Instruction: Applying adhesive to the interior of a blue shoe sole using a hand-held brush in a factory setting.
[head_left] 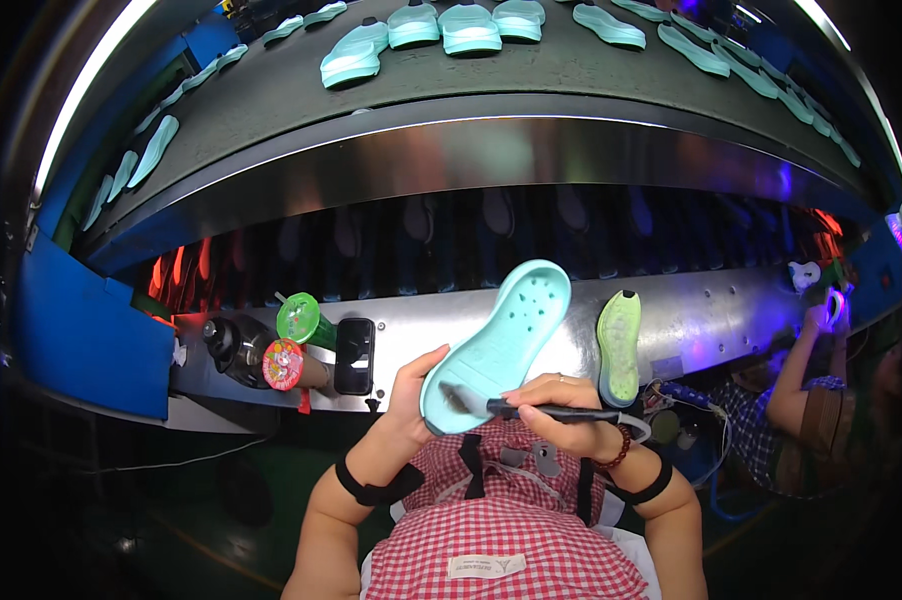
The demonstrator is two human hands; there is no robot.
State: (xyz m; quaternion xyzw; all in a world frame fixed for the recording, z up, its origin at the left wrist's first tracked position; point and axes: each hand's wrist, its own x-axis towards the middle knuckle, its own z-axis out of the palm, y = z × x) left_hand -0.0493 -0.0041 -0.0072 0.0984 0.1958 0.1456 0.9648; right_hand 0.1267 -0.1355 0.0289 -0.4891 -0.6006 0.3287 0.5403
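Note:
A turquoise shoe sole with small holes at its far end is tilted up in front of me over the bench's near edge. My left hand grips the sole by its near left end, the fingers partly hidden beneath. In my right hand is a brush with a black handle. Its greyish bristles touch or hover just above the sole's near end; I cannot tell which. A light grey tube or cord shows at the handle's rear end. To the right, a pale green sole-shaped piece lies on the metal bench.
A black phone, a green-lidded cup, a pink-lidded container and a dark bottle stand left on the bench. Beyond runs a dark conveyor belt carrying several turquoise soles. Another person's arm reaches in at right.

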